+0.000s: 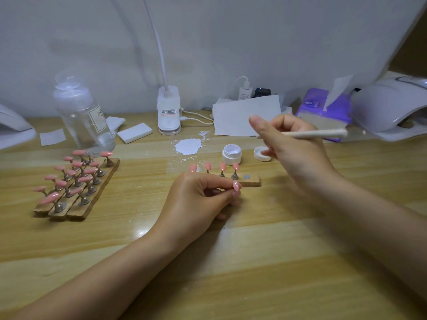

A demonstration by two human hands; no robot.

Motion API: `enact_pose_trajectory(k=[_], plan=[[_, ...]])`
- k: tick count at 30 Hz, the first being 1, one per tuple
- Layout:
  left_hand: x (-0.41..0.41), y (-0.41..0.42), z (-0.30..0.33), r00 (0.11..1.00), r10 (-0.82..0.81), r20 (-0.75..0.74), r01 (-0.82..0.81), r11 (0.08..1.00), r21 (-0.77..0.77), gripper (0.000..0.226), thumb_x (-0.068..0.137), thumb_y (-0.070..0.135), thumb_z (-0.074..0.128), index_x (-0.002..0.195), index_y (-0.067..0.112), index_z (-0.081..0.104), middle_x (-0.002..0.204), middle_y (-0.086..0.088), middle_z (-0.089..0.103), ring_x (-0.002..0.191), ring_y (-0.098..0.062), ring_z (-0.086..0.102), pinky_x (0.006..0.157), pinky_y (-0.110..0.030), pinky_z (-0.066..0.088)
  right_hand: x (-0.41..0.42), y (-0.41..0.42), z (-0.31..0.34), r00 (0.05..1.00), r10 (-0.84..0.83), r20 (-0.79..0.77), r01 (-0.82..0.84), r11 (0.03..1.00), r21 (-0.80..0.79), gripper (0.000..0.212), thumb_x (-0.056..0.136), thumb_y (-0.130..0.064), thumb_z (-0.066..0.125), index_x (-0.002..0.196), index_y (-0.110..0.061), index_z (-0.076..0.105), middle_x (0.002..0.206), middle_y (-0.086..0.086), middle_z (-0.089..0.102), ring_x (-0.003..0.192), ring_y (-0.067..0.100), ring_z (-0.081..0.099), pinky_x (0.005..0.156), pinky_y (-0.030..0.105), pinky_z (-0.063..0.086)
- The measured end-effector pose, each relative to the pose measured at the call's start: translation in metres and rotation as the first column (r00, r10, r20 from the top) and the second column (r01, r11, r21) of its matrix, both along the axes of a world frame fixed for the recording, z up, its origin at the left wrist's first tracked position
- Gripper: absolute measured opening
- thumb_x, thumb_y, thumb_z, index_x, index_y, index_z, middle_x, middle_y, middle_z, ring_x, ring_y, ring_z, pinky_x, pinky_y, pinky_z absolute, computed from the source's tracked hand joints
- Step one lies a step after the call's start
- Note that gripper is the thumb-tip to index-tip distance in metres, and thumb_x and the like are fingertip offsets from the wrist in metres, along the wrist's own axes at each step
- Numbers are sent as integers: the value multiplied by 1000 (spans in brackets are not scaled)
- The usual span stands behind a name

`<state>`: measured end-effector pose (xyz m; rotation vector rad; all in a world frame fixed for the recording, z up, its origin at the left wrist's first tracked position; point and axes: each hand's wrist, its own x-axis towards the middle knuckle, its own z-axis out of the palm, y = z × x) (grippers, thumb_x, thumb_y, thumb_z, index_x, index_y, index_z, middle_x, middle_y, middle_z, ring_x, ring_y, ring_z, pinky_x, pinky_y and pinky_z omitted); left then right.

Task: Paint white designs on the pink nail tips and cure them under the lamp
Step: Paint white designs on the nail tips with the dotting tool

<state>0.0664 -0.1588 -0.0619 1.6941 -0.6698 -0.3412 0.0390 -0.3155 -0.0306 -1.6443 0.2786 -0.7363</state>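
My left hand (pixel 203 197) pinches one pink nail tip (pixel 236 186) with a small white mark, just in front of a wooden strip (pixel 250 181) that carries several pink tips on stands. One metal disc (pixel 247 176) on the strip is bare. My right hand (pixel 291 144) holds a cream-handled brush (pixel 316 134) above the table, its handle pointing right. An open white gel pot (pixel 232 154) and its lid (pixel 262 154) sit behind the strip. The curing lamp (pixel 390 112) stands at the far right.
Three wooden strips (pixel 78 188) with several pink tips lie at left. Behind are a clear pump bottle (pixel 83 116), a white desk-lamp base (pixel 168 112), paper sheets (pixel 247 118), a purple tissue pack (pixel 323 112), white pads (pixel 135 132) and a white smear (pixel 187 146).
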Motion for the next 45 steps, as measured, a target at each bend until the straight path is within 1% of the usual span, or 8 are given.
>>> enact_pose_trajectory(k=[4,15,26,29,33,39,42,45], plan=[[-1,1,1,1000,6,-3,-6,1000,-3,17,79,7,68,73,23,73,62,4,70,54,5,59,46,-11,46,26,-8,6,994,-25,-102,5,981,-195,42,82,-38,65,54,-12,47,37,-11,50,36,-1,42,41,12,35],[-1,-1,2,1000,-1,9,1,1000,-7,11,79,9,68,77,18,73,64,4,70,54,6,59,47,-11,46,58,-9,-6,945,-190,-266,22,848,-530,38,74,-24,67,47,-19,41,50,-8,47,53,7,44,51,25,34],[-2,0,3,1000,4,-11,-5,1000,-13,17,79,6,67,73,21,72,59,10,68,56,5,61,46,-12,47,60,-9,-10,939,-179,-295,-22,823,-568,33,74,-22,65,50,-20,42,53,-8,49,55,8,45,53,26,35],[-1,0,3,1000,0,-15,-1,1000,-15,14,79,6,67,75,18,73,58,13,68,55,6,61,46,-12,48,54,-8,-6,958,-157,-241,16,865,-502,38,77,-25,68,50,-19,42,52,-7,49,55,9,46,58,28,39],[0,0,2,1000,2,-5,-3,1000,-16,13,79,9,68,74,20,73,59,9,69,55,6,61,46,-12,47,31,-2,2,993,-114,16,114,972,-204,37,83,-28,67,56,-14,44,38,-10,49,41,0,46,50,17,38],[0,0,1,1000,4,26,-4,1000,-8,13,79,12,68,73,22,73,64,2,70,50,6,55,46,-10,45,-18,26,-13,995,0,101,-12,993,117,30,66,-44,66,53,-20,54,44,-2,59,40,4,51,44,12,40],[-1,0,2,997,10,75,-11,1000,6,15,80,14,67,70,24,73,64,4,70,44,4,53,51,-7,43,-26,32,-21,995,45,87,-60,982,178,29,54,-44,72,48,-22,54,45,-4,56,48,9,52,58,27,52],[-1,1,1,993,16,119,-21,999,44,15,81,19,67,70,27,73,63,7,69,46,-4,56,90,-28,46,-27,36,-21,997,40,61,-49,989,143,34,58,-37,74,44,-23,46,40,-10,45,51,11,51,72,54,51]])
